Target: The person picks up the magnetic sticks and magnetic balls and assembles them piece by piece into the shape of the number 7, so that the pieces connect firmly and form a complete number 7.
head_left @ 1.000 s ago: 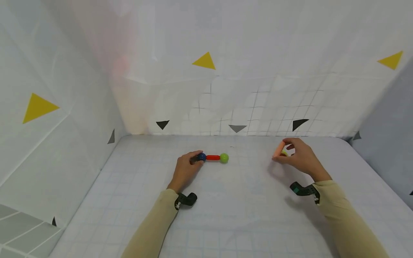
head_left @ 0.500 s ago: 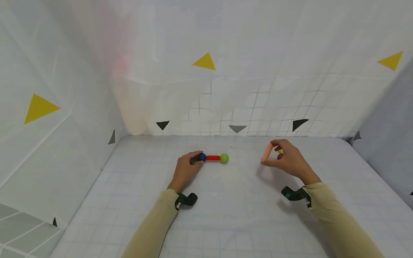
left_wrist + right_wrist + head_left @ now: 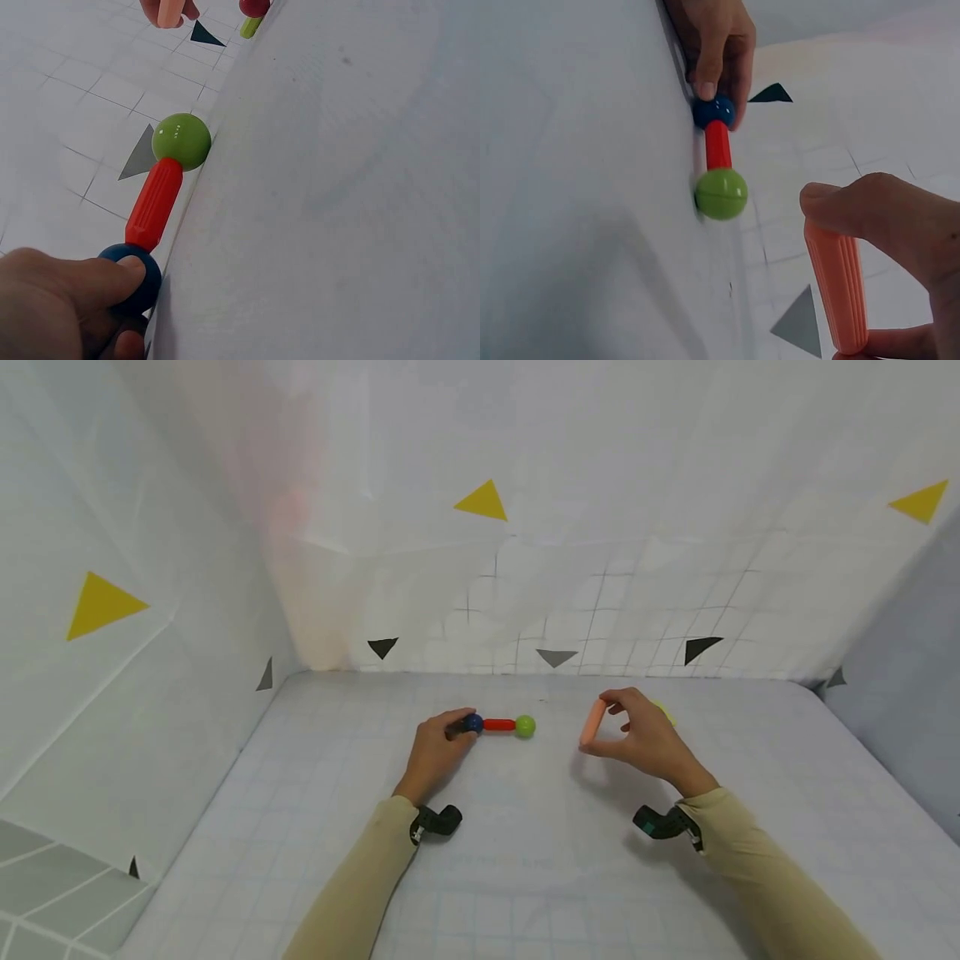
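My left hand point(image 3: 433, 753) grips a blue ball point(image 3: 473, 723) at the left end of a magnetic-style stick-and-ball piece lying on the table. A red rod point(image 3: 499, 725) joins that ball to a green ball point(image 3: 525, 727) on the right. In the left wrist view, my thumb presses on the blue ball point(image 3: 136, 279). To the right of the green ball, my right hand point(image 3: 651, 742) pinches a peach-coloured rod point(image 3: 593, 722) by its two ends, between thumb and finger. The right wrist view shows the grooved peach rod point(image 3: 837, 289) apart from the green ball point(image 3: 721, 193).
Behind the right hand lies a yellow-green rod point(image 3: 664, 712), mostly hidden in the head view. A red ball point(image 3: 254, 7) touches or overlaps it in the left wrist view. The white gridded table point(image 3: 517, 885) meets white sheet walls point(image 3: 637, 485) at the back and sides.
My right hand has moved left with the peach rod, toward the green ball, leaving the yellow-green rod behind it. The left hand and its piece stay in place.
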A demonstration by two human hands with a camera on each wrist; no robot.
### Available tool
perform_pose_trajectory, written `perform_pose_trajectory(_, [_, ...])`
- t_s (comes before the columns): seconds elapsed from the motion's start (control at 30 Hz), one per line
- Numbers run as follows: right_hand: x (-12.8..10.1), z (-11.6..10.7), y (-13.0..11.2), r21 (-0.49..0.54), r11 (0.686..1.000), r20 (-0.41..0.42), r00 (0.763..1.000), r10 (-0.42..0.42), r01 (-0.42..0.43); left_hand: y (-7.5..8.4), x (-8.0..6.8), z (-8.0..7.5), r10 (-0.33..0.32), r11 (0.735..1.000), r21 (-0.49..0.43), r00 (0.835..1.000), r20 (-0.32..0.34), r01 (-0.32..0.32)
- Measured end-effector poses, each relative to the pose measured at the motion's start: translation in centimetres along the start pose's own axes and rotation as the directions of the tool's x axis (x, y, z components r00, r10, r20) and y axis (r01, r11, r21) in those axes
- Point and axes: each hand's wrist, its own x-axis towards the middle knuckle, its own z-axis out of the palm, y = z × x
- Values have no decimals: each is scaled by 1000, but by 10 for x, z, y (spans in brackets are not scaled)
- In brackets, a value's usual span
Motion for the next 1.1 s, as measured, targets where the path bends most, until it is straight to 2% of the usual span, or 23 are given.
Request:
perform_pose_trajectory(0.2, [2,11,-8,20,1000,-1,1000,-15,15,1,0,0,4,1000,3,1000,-4,-4])
perform_pose_trajectory(0.83, [2,38,-24,62,998,76,997,-5,0,-1,-1,1,-13,1000,5,1000,-5,13])
perform_pose_trajectory(1.1, [3,48,-31,76,997,106,994,-16,7,0,-1,0,5,1000,-8,1000,-9,-5])
